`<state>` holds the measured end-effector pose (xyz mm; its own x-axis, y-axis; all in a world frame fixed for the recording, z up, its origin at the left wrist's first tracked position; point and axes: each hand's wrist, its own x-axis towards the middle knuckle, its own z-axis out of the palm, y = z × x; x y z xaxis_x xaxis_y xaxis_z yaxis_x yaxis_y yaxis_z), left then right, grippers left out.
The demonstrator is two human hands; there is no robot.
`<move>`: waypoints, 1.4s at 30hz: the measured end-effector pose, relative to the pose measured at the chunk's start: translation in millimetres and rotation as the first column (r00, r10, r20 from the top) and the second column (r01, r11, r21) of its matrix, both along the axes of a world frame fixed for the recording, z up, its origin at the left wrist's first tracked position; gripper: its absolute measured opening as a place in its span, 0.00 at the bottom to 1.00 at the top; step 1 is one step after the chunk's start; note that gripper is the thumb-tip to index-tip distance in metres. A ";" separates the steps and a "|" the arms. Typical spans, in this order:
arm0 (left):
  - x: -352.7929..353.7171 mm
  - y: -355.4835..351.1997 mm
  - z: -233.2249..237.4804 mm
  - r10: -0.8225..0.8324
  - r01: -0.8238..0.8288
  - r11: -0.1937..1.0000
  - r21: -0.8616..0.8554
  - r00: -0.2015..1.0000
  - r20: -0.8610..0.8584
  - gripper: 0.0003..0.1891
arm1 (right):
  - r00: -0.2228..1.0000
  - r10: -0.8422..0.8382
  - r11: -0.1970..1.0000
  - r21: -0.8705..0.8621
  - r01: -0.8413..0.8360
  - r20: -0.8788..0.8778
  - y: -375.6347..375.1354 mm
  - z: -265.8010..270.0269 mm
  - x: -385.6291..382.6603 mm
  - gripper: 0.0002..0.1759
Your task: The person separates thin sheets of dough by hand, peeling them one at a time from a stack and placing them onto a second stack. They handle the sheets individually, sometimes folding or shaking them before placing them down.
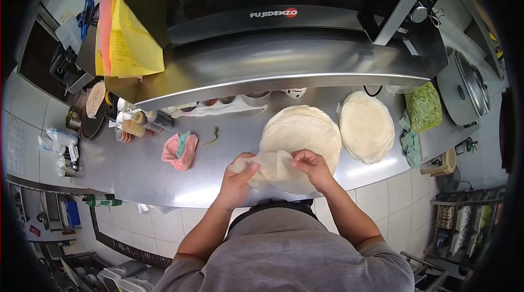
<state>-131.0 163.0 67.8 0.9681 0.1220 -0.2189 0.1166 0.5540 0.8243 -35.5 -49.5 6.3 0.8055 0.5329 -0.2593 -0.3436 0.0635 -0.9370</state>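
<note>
A thin, translucent dough sheet (270,167) hangs between my two hands, crumpled in its middle. My left hand (240,176) pinches its left side between thumb and fingers. The right side is pinched by my right hand (311,165). Both hands are over the near part of a round stack of pale dough sheets (301,131), which lies on the steel table (229,152) close to its front edge. A second round stack (367,128) lies just to the right of the first.
A pink and green cloth (180,151) and a green chili (212,136) lie on the left. Squeeze bottles (139,124) stand beyond them. At right are a bag of shredded greens (423,107), a green cloth (410,142) and a large cooker (464,87). A steel appliance (273,62) overhangs the back.
</note>
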 end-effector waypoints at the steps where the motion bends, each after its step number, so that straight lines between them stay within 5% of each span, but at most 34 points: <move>1: -3.4 7.5 2.2 -0.030 0.030 0.999 -0.012 0.999 0.018 0.12 | 1.000 -0.002 1.000 -0.004 0.002 0.003 4.7 2.2 -3.8 0.11; 4: -7.5 24.1 9.7 -0.141 0.141 0.990 0.002 0.988 0.064 0.13 | 0.995 -0.070 0.994 0.084 0.064 0.076 18.0 12.1 -15.3 0.08; 6: -10.9 28.7 10.5 -0.171 0.172 0.985 -0.014 0.984 0.042 0.13 | 0.990 0.098 0.990 -0.109 -0.088 0.097 25.7 18.8 -20.7 0.05; 9: -18.0 39.3 9.9 -0.173 0.173 0.985 -0.010 0.984 0.040 0.16 | 0.985 0.140 0.983 -0.136 -0.127 0.096 28.0 10.0 -23.6 0.07; 11: -21.4 48.8 16.0 -0.137 0.138 0.990 -0.006 0.989 0.056 0.18 | 0.988 0.093 0.996 -0.016 -0.091 0.126 28.3 24.1 -21.3 0.06; 13: -20.0 57.8 26.5 -0.256 0.262 0.950 -0.173 0.965 0.056 0.25 | 0.987 0.055 0.993 0.093 -0.069 0.150 23.5 45.0 -19.5 0.05; 15: -18.2 45.6 30.0 -0.363 0.365 0.923 -0.124 0.931 0.042 0.33 | 0.959 0.132 0.991 -0.056 -0.122 0.251 21.4 70.6 -18.2 0.03; 16: -18.6 29.9 27.0 -0.435 0.434 0.900 0.036 0.900 0.033 0.33 | 0.957 0.141 0.990 -0.058 -0.130 0.255 21.2 84.1 -18.4 0.03; 17: -17.8 11.8 26.6 -0.503 0.492 0.849 0.192 0.864 0.009 0.33 | 0.844 0.201 0.974 -0.194 -0.118 0.498 20.6 97.2 -19.6 0.03; 18: -16.9 -6.9 27.6 -0.495 0.405 0.746 0.528 0.868 0.034 0.29 | 0.667 0.278 0.946 -0.316 -0.067 0.691 17.3 106.7 -19.5 0.04; 21: -5.6 -54.2 35.7 -0.261 0.192 0.629 0.753 0.965 -0.028 0.21 | 0.512 0.233 0.956 -0.292 0.037 0.827 -6.0 123.2 -9.3 0.06; 22: -2.1 -58.7 37.9 -0.224 0.271 0.605 0.749 0.960 -0.167 0.12 | 0.504 0.241 0.954 -0.297 0.033 0.829 -19.0 124.1 -1.1 0.06; 24: 1.6 -70.1 39.5 -0.104 0.155 0.685 0.712 0.988 -0.115 0.11 | 0.517 0.063 0.956 -0.201 0.214 0.854 -54.9 120.0 19.6 0.07; 25: 2.7 -75.6 40.5 0.015 0.042 0.743 0.668 0.997 -0.080 0.10 | 0.525 0.021 0.938 -0.199 0.285 0.851 -73.3 116.7 31.7 0.08; 27: 7.7 -84.7 42.9 0.091 -0.042 0.763 0.645 0.995 -0.042 0.10 | 0.934 -0.077 0.987 -0.108 0.122 0.348 -114.6 93.6 55.9 0.08; 28: 10.5 -90.3 39.5 0.089 -0.062 0.815 0.576 0.996 -0.020 0.09 | 0.934 -0.072 0.988 -0.105 0.116 0.351 -122.4 95.4 59.5 0.08; 30: 17.1 -108.9 35.3 0.092 -0.081 0.858 0.507 0.996 0.004 0.08 | 0.910 0.332 0.941 -0.153 -0.301 0.248 -133.0 101.1 63.0 0.12; 31: 20.5 -122.4 34.2 0.014 -0.004 0.870 0.493 1.000 -0.017 0.07 | 0.722 0.442 0.896 -0.287 -0.338 0.532 -129.6 97.3 61.3 0.17; 33: 25.0 -149.7 35.8 -0.066 0.081 0.872 0.483 0.997 -0.049 0.06 | 0.659 0.417 0.909 -0.297 -0.294 0.626 -122.2 84.4 49.3 0.16; 34: 28.3 -163.8 41.2 -0.006 -0.006 0.851 0.525 1.000 0.020 0.07 | 0.660 0.412 0.911 -0.288 -0.295 0.628 -122.1 80.6 46.6 0.16; 35: 32.6 -177.9 51.6 0.051 -0.095 0.822 0.561 0.994 0.094 0.08 | 0.778 0.407 0.912 -0.253 -0.322 0.478 -122.2 77.6 45.0 0.14; 36: 35.5 -191.6 65.8 0.083 -0.162 0.729 0.665 0.985 0.149 0.10 | 0.864 0.397 0.915 -0.212 -0.344 0.310 -123.4 76.7 45.9 0.13; 37: 36.9 -192.3 66.0 0.082 -0.162 0.719 0.676 0.986 0.148 0.10 | 0.864 0.393 0.917 -0.198 -0.346 0.315 -127.3 78.6 48.8 0.13; 39: 37.2 -185.8 59.4 0.098 -0.127 0.491 0.862 0.991 0.090 0.10 | 0.814 0.316 0.949 -0.155 -0.275 0.488 -139.7 82.8 56.7 0.07; 41: 36.2 -177.7 57.3 0.168 -0.175 0.501 0.847 0.980 0.103 0.09 | 0.896 0.212 0.977 -0.069 -0.201 0.391 -154.9 81.7 73.1 0.05; 42: 35.6 -173.0 60.5 0.225 -0.200 0.670 0.715 0.972 0.061 0.10 | 0.953 0.119 0.993 -0.008 -0.121 0.279 -162.2 81.1 82.3 0.04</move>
<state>-95.5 -10.0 128.3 0.8906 0.4547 -0.0061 0.1016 -0.1859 0.9773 46.8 -211.6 87.4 0.7749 0.6314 -0.0289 -0.0751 0.0466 -0.9961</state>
